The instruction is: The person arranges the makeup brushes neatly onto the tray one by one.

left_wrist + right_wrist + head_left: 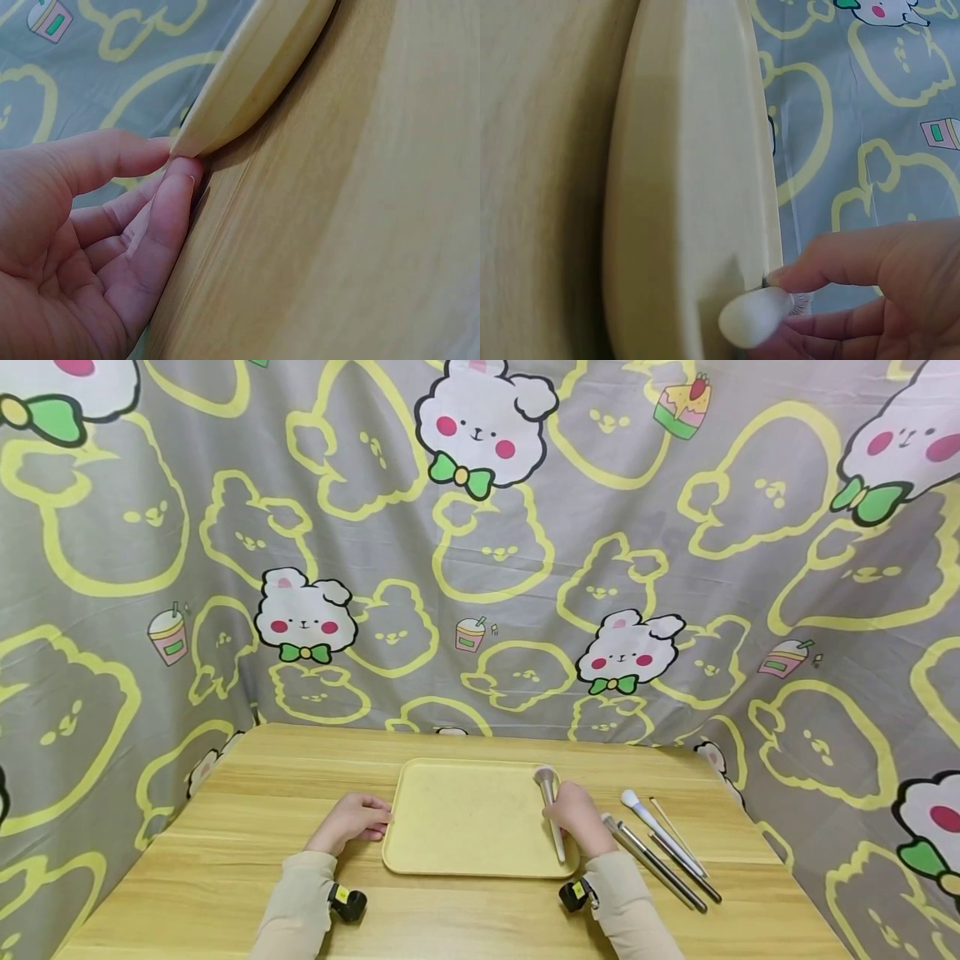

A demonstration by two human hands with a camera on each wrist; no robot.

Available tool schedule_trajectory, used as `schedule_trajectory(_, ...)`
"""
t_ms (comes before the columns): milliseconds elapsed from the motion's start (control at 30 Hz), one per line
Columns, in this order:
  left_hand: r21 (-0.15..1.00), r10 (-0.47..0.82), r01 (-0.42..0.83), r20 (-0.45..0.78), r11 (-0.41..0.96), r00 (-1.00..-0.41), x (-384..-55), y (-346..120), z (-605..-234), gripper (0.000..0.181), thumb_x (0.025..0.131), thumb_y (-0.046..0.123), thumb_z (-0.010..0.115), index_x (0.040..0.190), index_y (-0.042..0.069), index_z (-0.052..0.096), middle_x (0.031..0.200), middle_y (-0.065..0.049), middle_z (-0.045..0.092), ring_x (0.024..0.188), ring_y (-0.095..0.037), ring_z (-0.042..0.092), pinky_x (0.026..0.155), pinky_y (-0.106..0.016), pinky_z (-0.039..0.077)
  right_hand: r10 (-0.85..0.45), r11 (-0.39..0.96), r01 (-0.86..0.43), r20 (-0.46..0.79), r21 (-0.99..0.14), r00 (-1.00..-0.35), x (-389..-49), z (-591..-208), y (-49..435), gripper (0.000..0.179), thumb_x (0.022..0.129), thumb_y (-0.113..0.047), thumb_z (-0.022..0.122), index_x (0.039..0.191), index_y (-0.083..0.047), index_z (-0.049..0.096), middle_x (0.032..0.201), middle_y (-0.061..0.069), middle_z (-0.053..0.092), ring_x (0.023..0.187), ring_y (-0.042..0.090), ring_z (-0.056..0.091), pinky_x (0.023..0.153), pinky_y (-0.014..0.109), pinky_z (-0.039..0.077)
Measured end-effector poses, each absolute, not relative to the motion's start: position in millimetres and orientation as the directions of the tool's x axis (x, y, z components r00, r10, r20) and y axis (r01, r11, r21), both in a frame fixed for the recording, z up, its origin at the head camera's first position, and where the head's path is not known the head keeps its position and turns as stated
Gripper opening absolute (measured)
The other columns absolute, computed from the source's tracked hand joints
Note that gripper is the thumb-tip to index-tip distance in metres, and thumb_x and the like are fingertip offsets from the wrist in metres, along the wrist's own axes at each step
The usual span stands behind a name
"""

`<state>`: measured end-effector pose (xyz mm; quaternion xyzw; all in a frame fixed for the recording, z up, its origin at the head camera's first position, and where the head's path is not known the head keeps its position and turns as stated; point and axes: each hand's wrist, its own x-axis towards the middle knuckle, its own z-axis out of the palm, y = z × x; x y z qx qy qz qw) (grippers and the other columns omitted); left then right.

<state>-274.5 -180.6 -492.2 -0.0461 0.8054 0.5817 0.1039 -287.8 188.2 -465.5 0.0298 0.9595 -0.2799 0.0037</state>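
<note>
A pale yellow tray (472, 818) lies on the wooden table. At its left rim, my left hand (351, 823) pinches the edge between thumb and fingers; the left wrist view shows the thumb (127, 157) against the tray's rim (240, 82). My right hand (579, 817) holds a makeup brush (553, 827) above the tray's right side, bristles pointing away and handle end toward me. Seen end-on in the right wrist view, the brush handle (754, 321) sits by the thumb and fingers of the right hand (855, 292).
To the right of the tray, several more brushes lie on the table, among them a white-tipped brush (652, 822), a dark-handled brush (667, 872) and a thin stick-like one (675, 831). A patterned grey curtain (495, 577) surrounds the table (330, 760) at the back and sides.
</note>
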Motion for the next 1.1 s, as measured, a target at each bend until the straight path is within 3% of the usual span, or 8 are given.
schedule_trajectory(233,0.931,0.042,-0.200,-0.223,0.306,-0.974,-273.6,-179.8,-491.8,0.024,0.084,0.004,0.069,0.102,-0.010,0.064,0.074,-0.005,0.065,0.062,-0.011,0.061,0.057,-0.022,0.056,0.040,0.842,0.035,-0.003,-0.538,-0.999,-287.0,-463.8,187.1,0.015,0.073,-0.002,0.067,0.076,-0.002,0.052,0.065,0.010,0.057,0.039,0.013,0.051,0.035,0.021,0.044)
schedule_trajectory(433,0.928,0.045,-0.205,-0.229,0.311,-0.972,-273.1,-180.1,-491.5,0.024,0.084,0.005,0.069,0.103,-0.010,0.064,0.074,-0.005,0.065,0.063,-0.011,0.061,0.058,-0.022,0.056,0.016,0.842,0.011,0.004,-0.540,-1.000,-286.9,-465.4,187.2,0.026,0.075,-0.002,0.067,0.094,0.002,0.049,0.070,0.012,0.055,0.041,0.015,0.052,0.036,0.022,0.045)
schedule_trajectory(700,0.927,0.048,-0.201,-0.227,0.315,-0.973,-274.5,-180.1,-492.6,0.026,0.084,0.006,0.070,0.103,-0.010,0.064,0.075,-0.005,0.066,0.062,-0.011,0.062,0.058,-0.022,0.057,0.002,0.833,0.000,0.003,-0.554,-1.000,-286.9,-468.7,188.8,0.036,0.075,-0.003,0.067,0.106,0.006,0.049,0.073,0.014,0.058,0.041,0.014,0.052,0.036,0.022,0.044)
schedule_trajectory(1100,0.928,0.048,-0.205,-0.230,0.310,-0.972,-275.1,-180.5,-494.1,0.024,0.084,0.005,0.069,0.103,-0.009,0.064,0.075,-0.005,0.066,0.063,-0.010,0.062,0.057,-0.021,0.056,-0.006,0.838,-0.005,0.000,-0.545,-1.000,-285.8,-466.0,187.5,0.022,0.075,-0.001,0.067,0.091,0.001,0.052,0.072,0.013,0.060,0.040,0.014,0.052,0.035,0.022,0.045)
